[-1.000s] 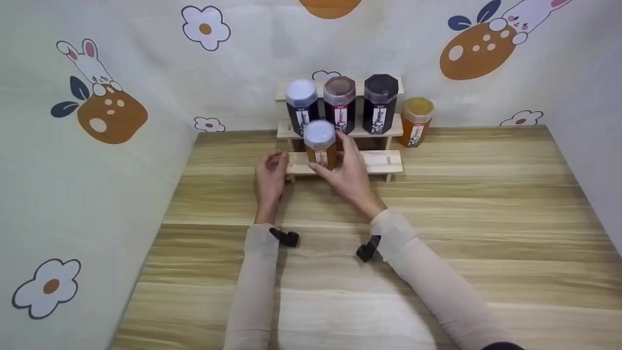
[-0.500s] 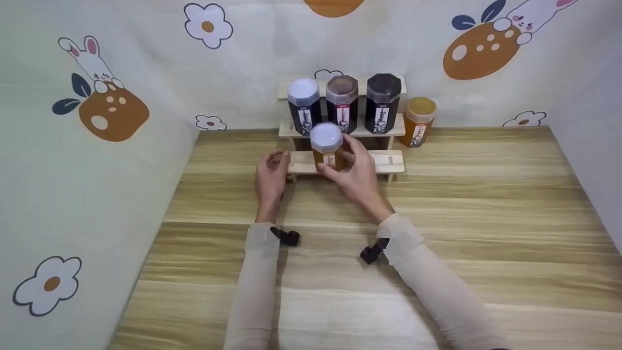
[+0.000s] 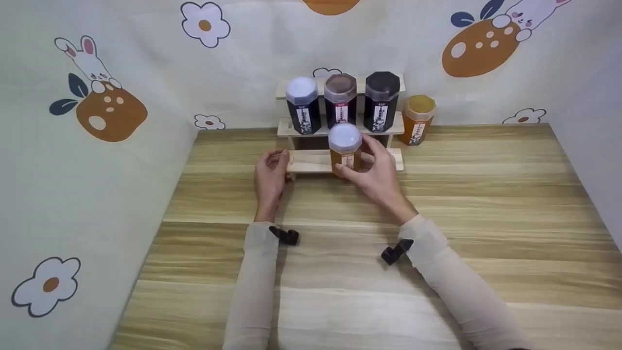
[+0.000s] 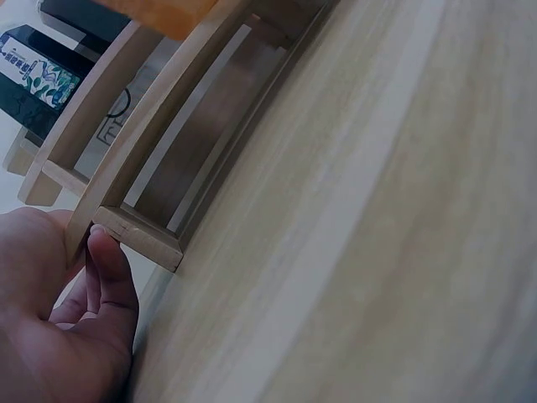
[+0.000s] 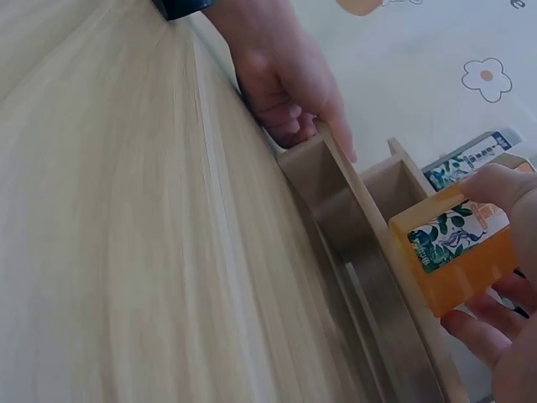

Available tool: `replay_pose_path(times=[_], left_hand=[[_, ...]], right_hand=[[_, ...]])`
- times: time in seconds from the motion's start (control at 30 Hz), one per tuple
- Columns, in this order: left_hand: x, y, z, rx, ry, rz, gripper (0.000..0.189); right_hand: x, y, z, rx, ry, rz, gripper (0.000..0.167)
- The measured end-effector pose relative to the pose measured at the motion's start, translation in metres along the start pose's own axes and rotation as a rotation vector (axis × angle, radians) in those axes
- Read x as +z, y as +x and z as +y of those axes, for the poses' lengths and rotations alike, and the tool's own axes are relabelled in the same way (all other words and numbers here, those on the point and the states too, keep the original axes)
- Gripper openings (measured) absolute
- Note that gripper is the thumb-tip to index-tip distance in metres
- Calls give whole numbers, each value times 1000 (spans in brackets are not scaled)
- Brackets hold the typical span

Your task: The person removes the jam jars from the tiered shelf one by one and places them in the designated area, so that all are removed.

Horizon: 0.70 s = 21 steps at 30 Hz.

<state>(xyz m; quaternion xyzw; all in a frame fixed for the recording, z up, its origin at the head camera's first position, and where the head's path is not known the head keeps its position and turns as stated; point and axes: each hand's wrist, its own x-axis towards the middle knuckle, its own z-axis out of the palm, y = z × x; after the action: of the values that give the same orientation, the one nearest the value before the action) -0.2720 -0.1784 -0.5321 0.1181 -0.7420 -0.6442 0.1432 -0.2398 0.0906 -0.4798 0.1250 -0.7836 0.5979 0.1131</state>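
My right hand [image 3: 376,176] grips an amber octagonal jar [image 3: 346,151] with a white lid, thumb in front and fingers round its right side. The jar is upright at the lowest step of the wooden three-tier rack [image 3: 311,162]; in the right wrist view the orange jar [image 5: 457,252] is close to the front board, though contact is hard to tell. My left hand [image 3: 271,177] pinches the left end of that lowest step, seen closely in the left wrist view, where thumb and fingers of the hand [image 4: 80,311] close on the board's end.
On the middle step stand a dark jar with a white lid [image 3: 302,106], a dark jar with a brownish lid [image 3: 341,102] and a black-lidded jar [image 3: 382,103]. Another amber jar [image 3: 417,121] stands on the wooden table [image 3: 486,218] right of the rack. Patterned cloth [image 3: 243,63] hangs behind.
My right hand has carried the amber jar rightward along the lowest step, from its left part to near its middle. The left hand has stayed at the step's left end.
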Motion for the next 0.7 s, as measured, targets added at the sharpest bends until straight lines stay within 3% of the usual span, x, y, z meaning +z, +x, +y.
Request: replay_pose_path(times=[0.47,0.7], left_hand=[[0,0,0,-1,-28,-7,32],[0,0,0,7,-50,-25,27]], right_hand=[[-61,-11,11,7,-68,11,86],[-95,-13,16,83,-54,13,84]])
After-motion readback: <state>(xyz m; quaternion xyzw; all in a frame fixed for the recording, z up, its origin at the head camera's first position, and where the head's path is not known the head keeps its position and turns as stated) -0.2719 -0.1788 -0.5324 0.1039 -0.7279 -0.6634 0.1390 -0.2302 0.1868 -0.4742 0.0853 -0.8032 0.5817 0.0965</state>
